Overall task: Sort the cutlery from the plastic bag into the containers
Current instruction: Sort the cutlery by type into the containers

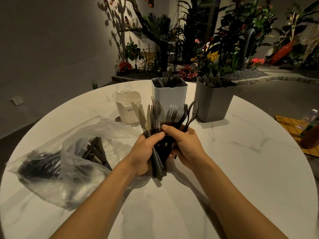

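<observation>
Cutlery bundle (pixel 160 118) sits upright between both hands, over the middle of the round marble table (pixel 241 169), with the heads fanned up and away from the person. That fan is probably deliberate, since it shows each piece's type at a glance. The left hand (pixel 145 152) wraps its fingers round the handles low down and acts as the main clamp. The right hand (pixel 187 144) is curled onto the same handles from the right side, thumb on top, apparently ready to pick out one kind. Knives sit on the left of the fan, forks in the middle and right, and one dark spoon (pixel 193 109) is at the far right edge. The plastic bag (pixel 69 152) lies slumped on the table at the left, just beside the left forearm. Its mouth faces the hands and more dark cutlery shows through the film, so the task looks partway done. Three containers stand in a row behind the bundle, within easy reach. The cream container (pixel 128 109) on the left holds clear spoons (pixel 120 97). The white container (pixel 170 94) in the centre holds forks, tines up. The grey container (pixel 214 102) on the right holds what look like knives, though the light is too dim to be sure. Open tops and a one-type-per-bin layout explain the upright grip, because pieces can drop in handle first. Next move, as a judgement: peel one type off the fan and carry it to the matching bin. Loose pieces could slip from the left-hand clamp. A yellow mat (pixel 290 125) lies at the right table edge, and plants (pixel 207 40) fill the background.
</observation>
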{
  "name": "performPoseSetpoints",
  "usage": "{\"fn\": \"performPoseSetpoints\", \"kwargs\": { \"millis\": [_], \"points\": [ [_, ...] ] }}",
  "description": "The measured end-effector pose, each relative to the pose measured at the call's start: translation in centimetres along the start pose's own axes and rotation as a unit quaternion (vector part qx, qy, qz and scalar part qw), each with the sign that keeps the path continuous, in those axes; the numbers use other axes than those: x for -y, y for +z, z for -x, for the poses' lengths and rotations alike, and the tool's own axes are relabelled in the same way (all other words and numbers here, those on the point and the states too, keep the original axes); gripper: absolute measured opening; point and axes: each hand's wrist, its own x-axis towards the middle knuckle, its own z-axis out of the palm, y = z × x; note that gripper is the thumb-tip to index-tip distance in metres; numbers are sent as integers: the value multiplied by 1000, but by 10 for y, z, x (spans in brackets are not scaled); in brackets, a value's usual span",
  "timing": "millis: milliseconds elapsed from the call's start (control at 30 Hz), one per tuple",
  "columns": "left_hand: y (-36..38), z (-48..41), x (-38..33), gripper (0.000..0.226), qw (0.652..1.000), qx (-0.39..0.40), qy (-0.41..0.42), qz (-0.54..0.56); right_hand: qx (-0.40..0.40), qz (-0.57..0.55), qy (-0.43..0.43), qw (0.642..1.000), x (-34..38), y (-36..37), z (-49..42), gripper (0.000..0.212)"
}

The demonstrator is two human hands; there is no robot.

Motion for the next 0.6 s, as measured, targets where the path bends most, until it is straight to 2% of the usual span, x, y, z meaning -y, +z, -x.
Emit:
{"fn": "performPoseSetpoints", "kwargs": {
  "millis": [133,300,500,600],
  "points": [
    [-1,1,-1,27,999,20,-9,28,-12,4,-9,1000,0,-1,0,17],
    [-3,-2,-2,29,1000,1,2,14,-33,27,-26,999,-4,1,-6,22],
    [-2,-4,-1,23,1000,-29,3,3,-73,133,-85,985,-12,0,-12,16],
    [1,-4,0,23,999,-34,1,-3,-105,197,-109,969,-16,1,-17,27]
  ]
}}
